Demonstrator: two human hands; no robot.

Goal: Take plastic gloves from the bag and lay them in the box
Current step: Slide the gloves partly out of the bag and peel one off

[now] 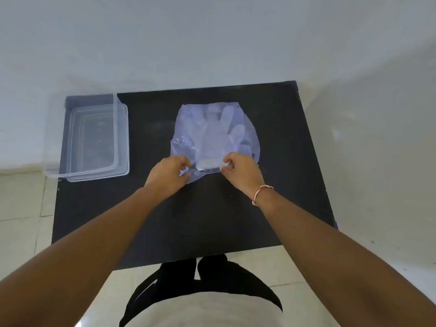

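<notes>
A thin bluish plastic bag (186, 128) lies flat in the middle of the black table (212, 220). Clear plastic gloves (217, 133) show through it, fingers pointing away from me. My left hand (168, 174) pinches the bag's near edge on the left. My right hand (243, 171) pinches the near edge on the right, where the glove cuffs lie; whether it grips the bag or the gloves I cannot tell. A clear plastic box (94, 138) stands open at the table's far left corner, with nothing visible inside.
The box overhangs the table's left edge slightly. A white wall rises behind the table. Pale floor tiles (23, 208) surround the table, and my legs stand at its near edge.
</notes>
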